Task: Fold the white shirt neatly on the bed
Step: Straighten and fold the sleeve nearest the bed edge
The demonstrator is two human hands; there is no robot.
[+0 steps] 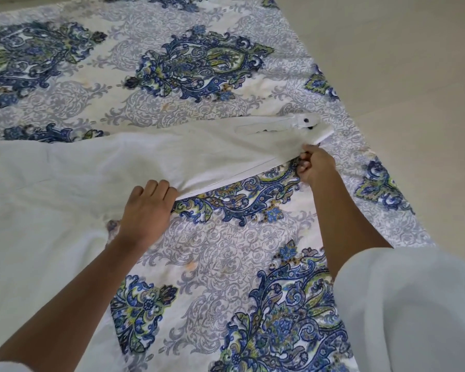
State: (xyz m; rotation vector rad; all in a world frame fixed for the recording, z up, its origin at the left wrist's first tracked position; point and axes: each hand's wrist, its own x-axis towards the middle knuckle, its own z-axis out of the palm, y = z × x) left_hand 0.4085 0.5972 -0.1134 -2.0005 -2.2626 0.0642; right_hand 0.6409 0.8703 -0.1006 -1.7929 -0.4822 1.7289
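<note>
The white shirt (65,183) lies spread across the left half of the bed, with one long sleeve (226,146) stretched out to the right. The sleeve's cuff (304,123), with two dark buttons, points toward the bed's right edge. My left hand (148,208) grips the sleeve's near edge close to the armpit, fingers curled over the cloth. My right hand (316,167) is closed on the sleeve's near edge just below the cuff.
A white bedsheet (220,248) printed with blue, green and grey ornaments covers the bed. Its right edge (387,167) runs diagonally, with pale floor (414,63) beyond. My white sleeve (414,304) fills the lower right corner.
</note>
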